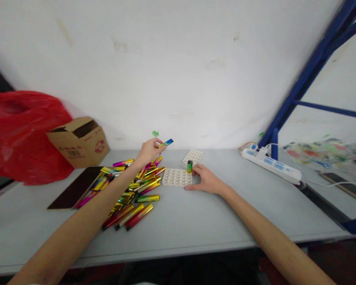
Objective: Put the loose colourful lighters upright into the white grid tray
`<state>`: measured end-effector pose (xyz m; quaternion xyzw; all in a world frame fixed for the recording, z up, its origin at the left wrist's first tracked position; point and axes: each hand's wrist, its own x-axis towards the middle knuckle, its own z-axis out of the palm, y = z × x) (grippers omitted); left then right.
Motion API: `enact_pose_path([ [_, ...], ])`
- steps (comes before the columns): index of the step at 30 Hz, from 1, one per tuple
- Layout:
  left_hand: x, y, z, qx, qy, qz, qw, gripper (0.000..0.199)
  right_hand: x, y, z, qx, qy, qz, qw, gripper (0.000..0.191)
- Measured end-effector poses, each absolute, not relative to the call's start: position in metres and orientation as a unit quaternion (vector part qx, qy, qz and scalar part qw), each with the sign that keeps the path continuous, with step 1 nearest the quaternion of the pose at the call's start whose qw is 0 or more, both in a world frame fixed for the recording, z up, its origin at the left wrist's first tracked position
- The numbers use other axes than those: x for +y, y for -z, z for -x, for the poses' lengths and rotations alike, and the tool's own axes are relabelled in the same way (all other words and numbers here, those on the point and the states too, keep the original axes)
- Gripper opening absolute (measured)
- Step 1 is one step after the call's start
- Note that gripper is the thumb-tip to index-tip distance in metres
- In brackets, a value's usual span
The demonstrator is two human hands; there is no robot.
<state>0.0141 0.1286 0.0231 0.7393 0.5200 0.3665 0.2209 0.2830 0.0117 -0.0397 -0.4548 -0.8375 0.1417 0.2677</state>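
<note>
My left hand (150, 151) is raised above the back of the pile, its fingers closed on a slim shiny lighter (166, 143) shading from blue to gold. My right hand (207, 179) grips the right end of a white tray (176, 177) with rows of round cups, thumb at the front corner and fingertips behind. Right by those fingertips, a green-and-gold lighter (190, 166) with a dark top stands upright at the tray's back right corner. Left of the tray spreads a heap of metallic lighters (146, 184) in gold, red, green and purple, partly covered by my left forearm.
A second white tray (192, 156) lies behind, near the wall. At the left are a dark flat panel (74, 188), an open cardboard box (81, 142) and a red plastic bag (26, 134). A white power strip (271, 164) and blue frame (302, 79) stand right.
</note>
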Motion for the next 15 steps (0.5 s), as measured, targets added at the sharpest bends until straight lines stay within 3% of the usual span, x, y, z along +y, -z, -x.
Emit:
enact_pose_path([
  [6, 0.083, -0.022, -0.001, 0.354, -0.51, -0.553, 0.556, 0.039, 0.011, 0.038, -0.285, -0.842, -0.144, 0.445, 0.269, 0.054],
  [15, 0.031, -0.011, -0.02, 0.251, -0.412, -0.515, 0.709, 0.027, 0.009, 0.039, -0.287, -0.84, -0.11, 0.469, 0.25, 0.062],
])
